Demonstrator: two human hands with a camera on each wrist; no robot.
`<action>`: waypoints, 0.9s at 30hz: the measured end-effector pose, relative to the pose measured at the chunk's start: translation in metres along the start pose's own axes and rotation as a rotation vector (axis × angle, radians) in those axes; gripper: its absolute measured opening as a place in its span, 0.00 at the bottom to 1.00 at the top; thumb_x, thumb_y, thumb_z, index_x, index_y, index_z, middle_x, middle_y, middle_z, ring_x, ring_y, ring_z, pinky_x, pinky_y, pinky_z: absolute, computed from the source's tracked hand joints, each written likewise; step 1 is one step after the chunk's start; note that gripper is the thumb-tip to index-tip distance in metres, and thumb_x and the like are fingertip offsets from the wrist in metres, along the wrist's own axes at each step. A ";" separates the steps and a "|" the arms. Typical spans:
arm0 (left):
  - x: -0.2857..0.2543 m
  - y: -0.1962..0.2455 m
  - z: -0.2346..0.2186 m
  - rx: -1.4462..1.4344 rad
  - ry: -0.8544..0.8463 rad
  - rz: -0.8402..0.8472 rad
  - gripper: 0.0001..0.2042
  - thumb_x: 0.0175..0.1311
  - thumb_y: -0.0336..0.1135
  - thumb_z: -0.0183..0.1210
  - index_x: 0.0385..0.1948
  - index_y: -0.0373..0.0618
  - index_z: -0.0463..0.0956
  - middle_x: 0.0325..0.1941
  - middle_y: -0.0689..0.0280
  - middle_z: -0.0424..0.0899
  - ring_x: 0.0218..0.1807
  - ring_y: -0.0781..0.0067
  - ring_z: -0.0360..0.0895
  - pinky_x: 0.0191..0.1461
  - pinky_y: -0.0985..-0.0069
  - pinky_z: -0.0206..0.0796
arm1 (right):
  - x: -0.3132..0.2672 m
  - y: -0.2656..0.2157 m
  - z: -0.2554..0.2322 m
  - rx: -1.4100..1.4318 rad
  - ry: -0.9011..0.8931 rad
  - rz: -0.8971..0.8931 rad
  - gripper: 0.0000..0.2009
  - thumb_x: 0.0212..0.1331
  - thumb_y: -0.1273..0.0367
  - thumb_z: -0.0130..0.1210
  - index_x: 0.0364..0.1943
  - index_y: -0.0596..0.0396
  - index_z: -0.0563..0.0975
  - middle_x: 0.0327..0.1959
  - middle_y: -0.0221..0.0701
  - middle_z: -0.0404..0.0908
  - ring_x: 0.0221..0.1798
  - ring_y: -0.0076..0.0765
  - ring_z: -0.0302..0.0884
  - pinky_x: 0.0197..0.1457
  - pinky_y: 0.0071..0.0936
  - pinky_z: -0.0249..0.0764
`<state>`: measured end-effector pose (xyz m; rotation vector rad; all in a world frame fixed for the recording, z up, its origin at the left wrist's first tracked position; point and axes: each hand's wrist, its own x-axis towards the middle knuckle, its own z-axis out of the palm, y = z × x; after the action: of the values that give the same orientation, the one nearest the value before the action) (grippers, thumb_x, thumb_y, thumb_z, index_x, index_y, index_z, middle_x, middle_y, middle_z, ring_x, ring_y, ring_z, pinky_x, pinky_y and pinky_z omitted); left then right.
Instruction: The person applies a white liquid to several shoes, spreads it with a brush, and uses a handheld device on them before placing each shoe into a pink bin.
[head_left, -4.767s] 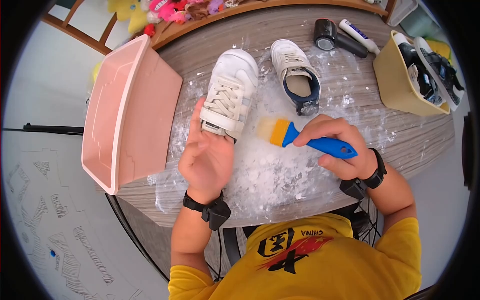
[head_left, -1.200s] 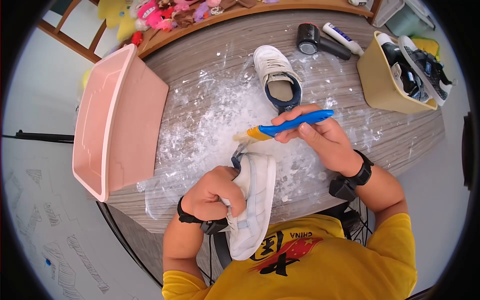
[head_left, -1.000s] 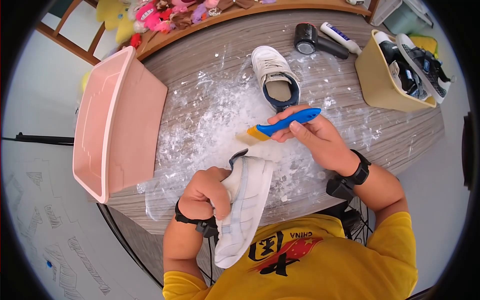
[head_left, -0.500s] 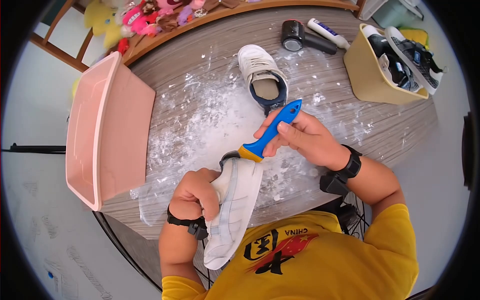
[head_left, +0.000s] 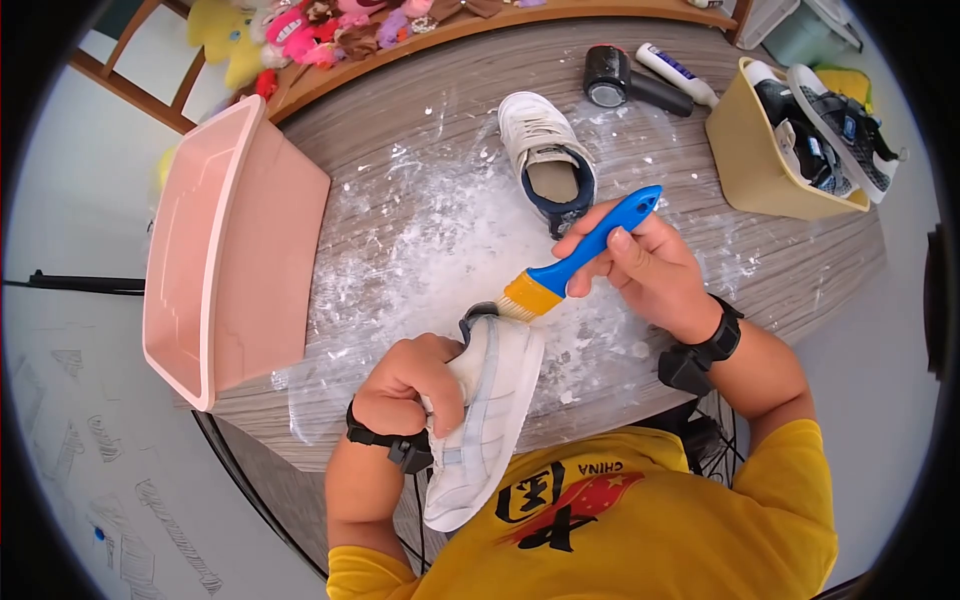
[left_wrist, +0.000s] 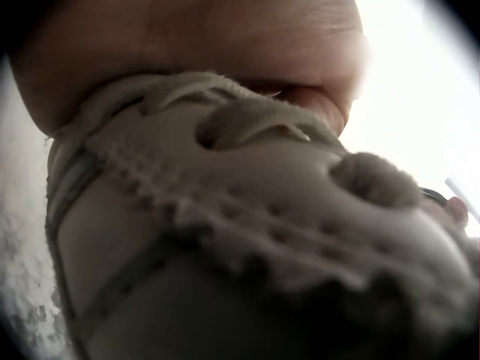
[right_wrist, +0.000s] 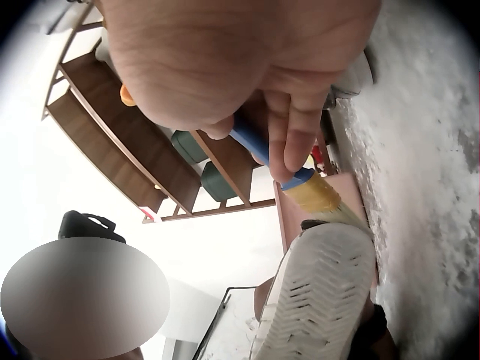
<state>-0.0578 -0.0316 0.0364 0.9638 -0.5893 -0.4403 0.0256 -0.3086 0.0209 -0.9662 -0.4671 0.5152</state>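
Note:
My left hand [head_left: 408,388] grips a white sneaker [head_left: 482,410], tilted on its side, toe towards the yellow shirt and heel away. Blue handle and yellow band mark the brush [head_left: 598,242] that my right hand [head_left: 662,272] pinches between thumb and fingers. Its pale bristles [head_left: 517,306] meet the heel edge, beside the dark collar. From the right wrist, the ridged white sole [right_wrist: 315,289] shows below the brush band [right_wrist: 319,196]. Close up in the left wrist view are the sneaker's laces [left_wrist: 255,124] under the palm. A matching sneaker [head_left: 540,135] stands on the table beyond.
White powder [head_left: 420,240] covers much of the wood-grain table. A pink bin [head_left: 265,250] lies on its side at left. At the back right are a black hand tool [head_left: 620,80], a white tube [head_left: 676,74] and a yellow bin [head_left: 745,165] holding shoes.
The left hand, earlier open beneath the sneaker, now grips it with the toe turned towards the body. The brush has moved from above the table onto the heel, its handle swinging between strokes.

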 end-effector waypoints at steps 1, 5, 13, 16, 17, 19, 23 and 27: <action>0.000 -0.001 0.001 -0.005 0.000 -0.003 0.09 0.25 0.26 0.45 0.10 0.40 0.76 0.13 0.62 0.78 0.15 0.59 0.71 0.23 0.73 0.57 | 0.000 -0.001 0.000 0.003 -0.006 -0.024 0.16 0.75 0.63 0.43 0.56 0.60 0.70 0.52 0.46 0.80 0.42 0.36 0.82 0.50 0.34 0.78; 0.003 -0.003 0.002 0.017 -0.005 0.006 0.09 0.26 0.26 0.45 0.11 0.40 0.75 0.14 0.62 0.78 0.15 0.61 0.71 0.24 0.74 0.57 | 0.000 -0.006 -0.001 0.018 0.000 -0.091 0.16 0.75 0.62 0.42 0.56 0.61 0.70 0.51 0.47 0.80 0.41 0.38 0.82 0.49 0.34 0.78; 0.003 0.002 -0.006 0.212 0.006 -0.074 0.10 0.27 0.25 0.45 0.14 0.40 0.75 0.16 0.63 0.79 0.20 0.63 0.73 0.31 0.75 0.61 | 0.000 -0.016 -0.007 0.283 -0.003 -0.049 0.16 0.76 0.63 0.39 0.56 0.60 0.68 0.49 0.49 0.80 0.37 0.37 0.84 0.44 0.31 0.81; 0.003 0.001 -0.004 0.211 -0.001 -0.084 0.10 0.27 0.25 0.45 0.14 0.41 0.75 0.17 0.64 0.79 0.21 0.63 0.74 0.33 0.75 0.62 | -0.001 -0.014 -0.001 0.266 0.017 -0.033 0.15 0.76 0.64 0.40 0.56 0.60 0.68 0.50 0.49 0.80 0.37 0.37 0.84 0.44 0.32 0.82; 0.004 0.001 -0.003 0.204 -0.006 -0.077 0.10 0.27 0.24 0.45 0.15 0.41 0.75 0.18 0.64 0.80 0.22 0.63 0.75 0.33 0.75 0.62 | -0.001 -0.014 -0.001 0.271 0.005 -0.025 0.15 0.75 0.65 0.41 0.57 0.59 0.68 0.50 0.48 0.80 0.37 0.37 0.84 0.44 0.32 0.82; 0.005 0.000 -0.002 0.206 -0.025 -0.062 0.09 0.28 0.24 0.46 0.15 0.41 0.75 0.18 0.63 0.80 0.22 0.63 0.75 0.34 0.75 0.63 | -0.004 -0.013 0.002 0.220 -0.021 0.035 0.14 0.74 0.67 0.43 0.57 0.59 0.68 0.51 0.48 0.80 0.38 0.37 0.85 0.45 0.33 0.82; 0.006 0.000 -0.001 0.173 -0.058 -0.045 0.08 0.31 0.24 0.48 0.15 0.41 0.76 0.18 0.64 0.80 0.23 0.63 0.76 0.33 0.74 0.63 | -0.004 -0.011 0.003 0.161 -0.025 0.104 0.13 0.72 0.71 0.47 0.57 0.58 0.68 0.51 0.47 0.81 0.40 0.36 0.85 0.45 0.34 0.82; 0.004 0.000 -0.003 0.167 -0.071 -0.028 0.07 0.32 0.24 0.48 0.16 0.40 0.76 0.18 0.63 0.80 0.22 0.62 0.75 0.31 0.74 0.63 | -0.002 -0.013 0.004 0.072 0.016 0.104 0.12 0.72 0.70 0.48 0.56 0.57 0.70 0.50 0.45 0.81 0.40 0.34 0.84 0.44 0.32 0.81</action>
<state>-0.0531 -0.0326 0.0360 1.1200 -0.6854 -0.4565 0.0243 -0.3136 0.0338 -0.9276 -0.3834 0.6136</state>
